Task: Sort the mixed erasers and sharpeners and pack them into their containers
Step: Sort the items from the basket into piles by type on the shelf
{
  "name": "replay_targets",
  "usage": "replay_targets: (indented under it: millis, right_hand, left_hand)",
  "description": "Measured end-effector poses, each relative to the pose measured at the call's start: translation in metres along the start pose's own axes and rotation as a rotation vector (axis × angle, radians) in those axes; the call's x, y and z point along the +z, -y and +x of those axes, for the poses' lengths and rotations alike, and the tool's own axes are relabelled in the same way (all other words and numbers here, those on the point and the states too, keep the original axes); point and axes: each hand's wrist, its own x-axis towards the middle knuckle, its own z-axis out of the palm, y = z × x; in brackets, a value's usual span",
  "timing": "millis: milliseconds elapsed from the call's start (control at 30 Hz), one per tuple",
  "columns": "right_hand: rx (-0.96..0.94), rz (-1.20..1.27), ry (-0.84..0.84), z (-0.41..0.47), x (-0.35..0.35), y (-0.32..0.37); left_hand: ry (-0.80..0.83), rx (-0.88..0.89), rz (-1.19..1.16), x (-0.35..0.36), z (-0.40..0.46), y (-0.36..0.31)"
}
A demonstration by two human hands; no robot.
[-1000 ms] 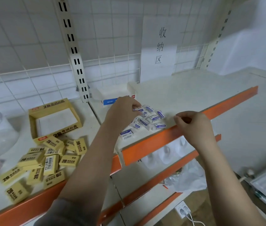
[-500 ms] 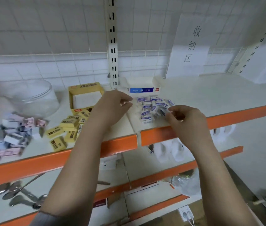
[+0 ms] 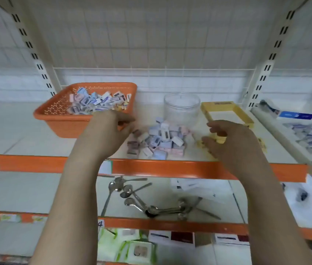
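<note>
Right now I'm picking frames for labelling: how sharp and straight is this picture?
Head view: motion-blurred throughout; sharpeners pile and orange basket smeared, labels unreadable; shelf uprights lean from wide-angle distortion; lighting flat, no glare.

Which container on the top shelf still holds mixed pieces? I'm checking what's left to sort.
The orange basket at the left: it holds a jumble of small pieces. The clear jar and the yellow box beside it look empty.

An orange basket [image 3: 63, 123] with perforated walls, a clear jar [image 3: 182, 107], a yellow box [image 3: 207, 109], pastel pink, blue and white sharpeners [image 3: 161, 142], and an orange-edged white shelf [image 3: 170, 169].
</note>
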Motion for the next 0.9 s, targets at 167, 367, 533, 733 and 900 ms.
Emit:
replay_targets:
  millis: [167, 367, 533, 733, 900]
  right_hand:
    - [-0.031, 0.075, 0.0, -0.001, 0.07, 0.081]
    - [-0.042, 0.095, 0.006, 0.015, 0.106, 0.134]
    - [-0.147, 0.032, 0.061, 0.072, 0.129, 0.164]
    - [-0.351, -0.213, 0.295, 0.181, 0.187, 0.182]
    - [-0.493, -0.526, 0.429, 0.244, 0.231, 0.173]
  left_hand:
    - [-0.015, -0.057, 0.016, -0.054, -0.009, 0.08]
    - [-0.125, -0.149, -0.035, -0.083, -0.004, 0.134]
    - [-0.162, -0.158, -0.065, -0.087, 0.01, 0.161]
    - [-0.173, -0.193, -0.047, -0.078, 0.036, 0.175]
    - [-0.199, -0.185, -0.032, -0.071, 0.057, 0.185]
